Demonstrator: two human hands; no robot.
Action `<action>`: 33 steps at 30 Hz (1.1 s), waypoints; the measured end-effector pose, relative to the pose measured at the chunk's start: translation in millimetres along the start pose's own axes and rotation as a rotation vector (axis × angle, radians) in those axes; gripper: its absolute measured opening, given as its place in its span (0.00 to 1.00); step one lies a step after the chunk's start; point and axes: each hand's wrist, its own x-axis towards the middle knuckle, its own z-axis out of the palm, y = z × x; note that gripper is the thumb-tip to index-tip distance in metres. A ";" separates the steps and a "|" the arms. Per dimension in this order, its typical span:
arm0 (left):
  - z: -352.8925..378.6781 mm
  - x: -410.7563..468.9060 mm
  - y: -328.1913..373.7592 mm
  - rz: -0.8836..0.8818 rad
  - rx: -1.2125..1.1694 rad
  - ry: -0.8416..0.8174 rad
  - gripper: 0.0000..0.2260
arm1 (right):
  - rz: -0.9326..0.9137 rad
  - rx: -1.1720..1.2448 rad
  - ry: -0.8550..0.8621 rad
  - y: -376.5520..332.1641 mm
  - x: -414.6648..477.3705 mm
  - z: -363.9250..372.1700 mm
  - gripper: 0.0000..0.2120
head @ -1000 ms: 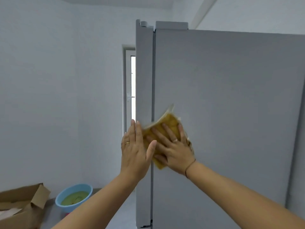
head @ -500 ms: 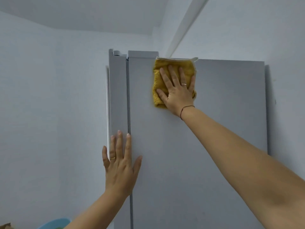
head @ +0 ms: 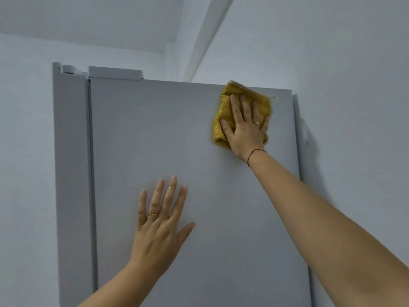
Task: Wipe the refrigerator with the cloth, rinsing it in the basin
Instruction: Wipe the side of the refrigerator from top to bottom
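Two hands are flat on the grey refrigerator (head: 177, 140). My right hand (head: 245, 127) presses the yellow cloth (head: 221, 120) on the door, up at two o'clock near the top corner, fingers spread over it. My left hand (head: 159, 227) rests bare at six o'clock, fingers spread, holding nothing.

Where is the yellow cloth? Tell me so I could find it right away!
Look at the big grey refrigerator standing against the white wall. Go up to its top right corner, where the right hand presses flat. The cloth under that hand is fluffy and mustard yellow, the only bright thing there.
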 end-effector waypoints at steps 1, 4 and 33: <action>3.0 3.9 8.5 0.005 -0.011 0.010 0.31 | 0.012 -0.006 0.002 13.3 1.3 -1.0 0.31; 7.6 10.3 25.8 0.014 -0.025 0.036 0.31 | 0.051 -0.004 0.003 46.0 5.3 -3.2 0.31; -24.7 -67.1 -48.8 -0.156 -0.025 0.017 0.29 | -0.043 0.020 0.046 -113.9 -148.1 52.5 0.32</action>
